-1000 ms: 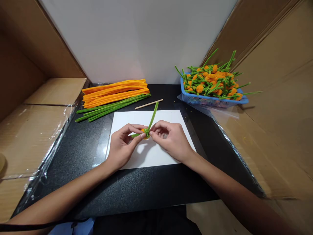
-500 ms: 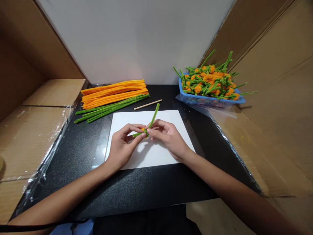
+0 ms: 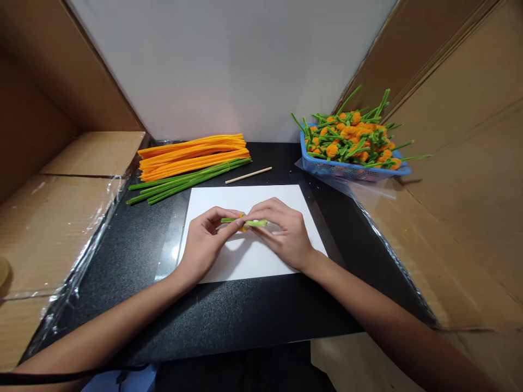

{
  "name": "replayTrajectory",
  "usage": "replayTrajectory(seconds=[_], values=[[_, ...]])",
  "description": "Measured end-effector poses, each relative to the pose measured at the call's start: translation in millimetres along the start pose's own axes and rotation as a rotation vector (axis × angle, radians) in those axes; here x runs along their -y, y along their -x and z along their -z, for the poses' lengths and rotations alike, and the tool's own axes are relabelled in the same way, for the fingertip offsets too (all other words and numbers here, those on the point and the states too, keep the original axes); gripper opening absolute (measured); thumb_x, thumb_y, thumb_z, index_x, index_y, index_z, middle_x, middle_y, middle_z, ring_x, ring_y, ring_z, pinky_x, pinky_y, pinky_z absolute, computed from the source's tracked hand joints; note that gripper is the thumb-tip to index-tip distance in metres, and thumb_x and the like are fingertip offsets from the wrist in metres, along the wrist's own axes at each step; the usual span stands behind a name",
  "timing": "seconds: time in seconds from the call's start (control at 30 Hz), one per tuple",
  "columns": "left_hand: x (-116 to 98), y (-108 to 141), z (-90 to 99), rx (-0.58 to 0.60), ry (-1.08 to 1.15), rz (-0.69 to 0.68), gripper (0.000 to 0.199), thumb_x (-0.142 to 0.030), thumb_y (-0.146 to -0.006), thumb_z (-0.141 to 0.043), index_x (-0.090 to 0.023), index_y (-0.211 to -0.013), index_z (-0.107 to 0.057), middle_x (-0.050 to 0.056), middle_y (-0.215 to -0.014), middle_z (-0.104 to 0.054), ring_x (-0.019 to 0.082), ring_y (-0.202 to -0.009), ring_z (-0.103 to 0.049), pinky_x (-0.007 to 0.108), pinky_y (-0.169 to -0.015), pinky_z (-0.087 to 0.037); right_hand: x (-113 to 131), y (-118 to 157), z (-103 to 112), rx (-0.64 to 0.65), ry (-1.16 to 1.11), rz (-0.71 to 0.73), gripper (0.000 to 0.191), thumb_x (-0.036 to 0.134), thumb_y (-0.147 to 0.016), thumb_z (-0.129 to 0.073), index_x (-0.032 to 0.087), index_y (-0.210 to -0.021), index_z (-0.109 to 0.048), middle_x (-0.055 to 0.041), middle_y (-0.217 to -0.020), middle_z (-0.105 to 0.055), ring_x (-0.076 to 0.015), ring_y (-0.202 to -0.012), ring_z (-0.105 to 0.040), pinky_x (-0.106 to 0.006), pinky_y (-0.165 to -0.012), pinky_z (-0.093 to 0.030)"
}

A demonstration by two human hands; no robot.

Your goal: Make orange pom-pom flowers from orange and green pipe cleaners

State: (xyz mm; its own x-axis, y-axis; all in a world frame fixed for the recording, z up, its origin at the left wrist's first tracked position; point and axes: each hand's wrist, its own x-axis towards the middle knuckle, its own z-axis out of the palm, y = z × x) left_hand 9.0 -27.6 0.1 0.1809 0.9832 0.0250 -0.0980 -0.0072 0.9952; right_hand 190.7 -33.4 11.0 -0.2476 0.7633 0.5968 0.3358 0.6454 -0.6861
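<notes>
Both my hands are over a white paper sheet (image 3: pixel 245 196), pinching a green pipe cleaner (image 3: pixel 255 222) with a small orange pom flower (image 3: pixel 244 229) on it. My left hand (image 3: pixel 204 242) holds the flower end by the fingertips, and one green end sticks out to the left. My right hand (image 3: pixel 281 234) holds the other green length, which lies nearly level and points right. My fingers hide most of the orange part.
Bundled orange pipe cleaners (image 3: pixel 192 155) and green pipe cleaners (image 3: pixel 183 182) lie behind the paper on a black table (image 3: pixel 245 310), near a wooden stick (image 3: pixel 248 175). A blue plastic basket (image 3: pixel 355 173) of finished flowers stands back right. Cardboard sheets line both sides.
The long green length no longer points upward and away from me. It now lies nearly level to the right, under my right hand's fingers. My right hand has shifted slightly toward the left one.
</notes>
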Motion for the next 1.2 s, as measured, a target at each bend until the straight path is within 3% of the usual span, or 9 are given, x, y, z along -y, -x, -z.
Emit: replayTrajectory(seconds=[0.13, 0.23, 0.5, 0.67, 0.8, 0.9, 1.2], values=[[1.7, -2.0, 1.7, -0.019, -0.025, -0.044, 0.018, -0.031, -0.077, -0.078, -0.016, -0.085, -0.071, 0.007, -0.097, -0.074, 0.020, -0.096, -0.069, 0.035, -0.093, -0.053, 2.0, -1.2, -2.7, 0.002, -0.152, -0.235, 0.013, 0.034, -0.087, -0.070, 0.024, -0.094, -0.075, -0.0052, -0.093, -0.069, -0.0186, -0.087, -0.065, -0.033, -0.077, -0.054], [2.3, -1.5, 1.3, -0.017, -0.039, -0.059, 0.018, -0.031, -0.076, -0.078, -0.017, -0.083, -0.071, 0.007, -0.097, -0.074, 0.021, -0.098, -0.068, 0.037, -0.095, -0.053, 2.3, -1.9, -4.5, -0.010, -0.211, -0.321, 0.016, 0.038, -0.086, -0.070, 0.023, -0.090, -0.075, -0.0050, -0.092, -0.069, -0.0189, -0.088, -0.065, -0.032, -0.075, -0.053], [1.9, 1.1, -0.3, -0.046, -0.046, -0.079, 0.017, -0.031, -0.077, -0.078, -0.017, -0.083, -0.071, 0.007, -0.100, -0.074, 0.021, -0.099, -0.068, 0.036, -0.094, -0.053, 2.0, -1.6, -6.8, -0.007, -0.174, -0.353, 0.012, 0.034, -0.086, -0.071, 0.022, -0.089, -0.074, -0.0040, -0.092, -0.068, -0.0181, -0.089, -0.063, -0.030, -0.073, -0.051], [6.3, -2.1, 2.7, -0.027, -0.004, -0.068, 0.019, -0.029, -0.077, -0.078, -0.017, -0.089, -0.070, 0.006, -0.100, -0.074, 0.019, -0.098, -0.068, 0.034, -0.094, -0.053, 1.5, -0.7, -10.5, -0.045, -0.265, -0.416, 0.013, 0.035, -0.086, -0.070, 0.022, -0.085, -0.072, -0.0047, -0.094, -0.064, -0.0186, -0.092, -0.063, -0.029, -0.069, -0.056], [7.7, -2.6, 4.1, -0.142, 0.029, -0.001, 0.024, -0.032, -0.074, -0.080, -0.017, -0.083, -0.065, 0.002, -0.085, -0.071, 0.015, -0.075, -0.068, 0.027, -0.072, -0.057, 6.2, 2.8, -9.1, -0.144, -0.142, -0.296, 0.005, 0.027, -0.088, -0.068, 0.023, -0.088, -0.071, -0.0059, -0.107, -0.063, -0.0191, -0.100, -0.064, -0.033, -0.078, -0.060], [4.3, 0.0, 3.0, -0.103, -0.027, 0.037, 0.022, -0.037, -0.079, -0.076, -0.016, -0.082, -0.068, 0.001, -0.075, -0.068, 0.012, -0.062, -0.062, 0.023, -0.058, -0.053, 10.1, 5.8, -8.2, -0.115, 0.008, -0.138, 0.011, 0.018, -0.091, -0.061, 0.023, -0.096, -0.069, -0.0079, -0.112, -0.066, -0.0196, -0.106, -0.065, -0.037, -0.089, -0.058], [-4.2, 7.0, -2.8, -0.155, -0.289, -0.033, 0.021, -0.038, -0.077, -0.076, -0.018, -0.082, -0.071, 0.001, -0.073, -0.068, 0.013, -0.062, -0.061, 0.022, -0.054, -0.047, 5.0, 10.7, -13.0, 0.040, 0.319, 0.123, 0.023, 0.011, -0.094, -0.049, 0.019, -0.103, -0.069, -0.0111, -0.110, -0.072, -0.0211, -0.104, -0.068, -0.038, -0.092, -0.058]])
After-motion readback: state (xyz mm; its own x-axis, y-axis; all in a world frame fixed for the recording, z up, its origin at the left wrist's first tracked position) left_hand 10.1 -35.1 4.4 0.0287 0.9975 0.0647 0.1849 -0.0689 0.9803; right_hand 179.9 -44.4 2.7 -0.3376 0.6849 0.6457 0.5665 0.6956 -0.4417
